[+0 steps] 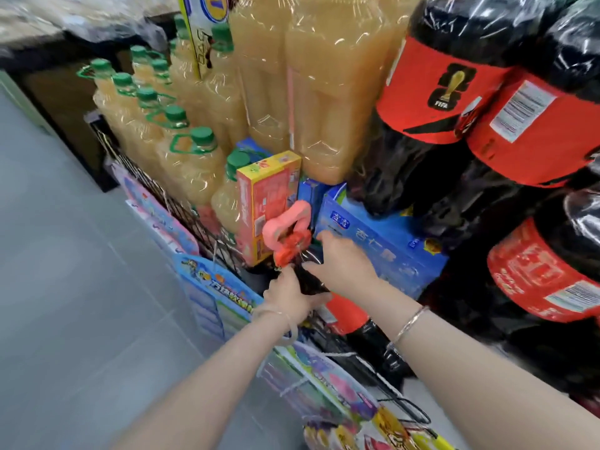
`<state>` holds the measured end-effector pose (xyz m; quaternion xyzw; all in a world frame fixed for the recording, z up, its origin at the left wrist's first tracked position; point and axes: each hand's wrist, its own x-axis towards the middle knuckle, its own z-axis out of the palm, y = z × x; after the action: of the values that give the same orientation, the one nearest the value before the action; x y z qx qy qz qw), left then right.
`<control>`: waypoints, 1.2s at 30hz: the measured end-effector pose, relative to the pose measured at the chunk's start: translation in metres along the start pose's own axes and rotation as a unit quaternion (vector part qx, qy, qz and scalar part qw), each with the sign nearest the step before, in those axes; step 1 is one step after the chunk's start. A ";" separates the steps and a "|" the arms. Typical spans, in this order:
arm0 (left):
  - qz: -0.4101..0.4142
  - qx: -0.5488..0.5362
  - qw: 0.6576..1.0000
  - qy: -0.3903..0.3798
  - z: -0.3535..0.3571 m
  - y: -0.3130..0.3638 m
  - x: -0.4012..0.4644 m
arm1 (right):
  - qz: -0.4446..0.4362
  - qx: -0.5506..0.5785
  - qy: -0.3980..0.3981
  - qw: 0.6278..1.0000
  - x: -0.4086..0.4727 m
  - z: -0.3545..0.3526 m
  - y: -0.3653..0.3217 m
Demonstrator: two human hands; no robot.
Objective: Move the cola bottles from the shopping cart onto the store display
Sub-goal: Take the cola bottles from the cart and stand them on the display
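Low by the display, both hands (319,274) grip cola bottle (349,315), neck & base hidden.

The cola bottle (344,315) in the hands is mostly hidden: the left hand (289,295) and right hand (344,261) cover its neck, and its base is lost behind the right forearm. The big wrapped cola packs (506,125) run off the right and top edges. Print on the blue carton (389,241) is too blurred to read
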<state>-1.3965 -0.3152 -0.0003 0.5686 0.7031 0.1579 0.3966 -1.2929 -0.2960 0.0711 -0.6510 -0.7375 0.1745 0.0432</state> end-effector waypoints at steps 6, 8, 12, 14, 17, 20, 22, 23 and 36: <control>-0.029 0.054 0.998 0.002 0.006 -0.008 0.018 | -0.002 -0.007 -0.013 1.000 0.036 0.025 -0.011; -0.028 0.053 0.998 -0.001 0.007 -0.012 0.021 | 0.013 0.005 -0.021 1.000 0.043 0.030 -0.014; -0.011 0.036 0.999 0.000 0.004 -0.016 0.024 | 0.030 0.007 -0.027 0.999 0.050 0.032 -0.016; 0.001 0.048 0.999 -0.002 0.004 -0.015 0.022 | 0.028 -0.019 -0.035 0.999 0.049 0.030 -0.017; 0.023 0.092 0.995 0.005 0.005 -0.012 0.014 | 0.020 -0.037 -0.055 0.998 0.042 0.030 -0.015; 0.054 0.123 0.991 0.016 0.006 -0.007 0.005 | 0.009 -0.041 -0.051 0.998 0.030 0.032 -0.010; 0.068 0.119 0.990 0.014 0.010 -0.003 0.000 | 0.008 -0.039 -0.051 0.998 0.023 0.029 -0.005; 0.070 0.107 0.992 0.013 0.012 0.000 -0.004 | 0.008 -0.038 -0.052 0.998 0.019 0.025 -0.002; 0.211 0.022 0.975 -0.065 0.030 0.038 -0.047 | -0.053 0.007 -0.038 0.998 -0.052 -0.032 0.032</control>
<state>-1.3469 -0.3534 0.0239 0.7217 0.5435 0.1846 0.3869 -1.2459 -0.3372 0.0990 -0.6038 -0.7707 0.2017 0.0291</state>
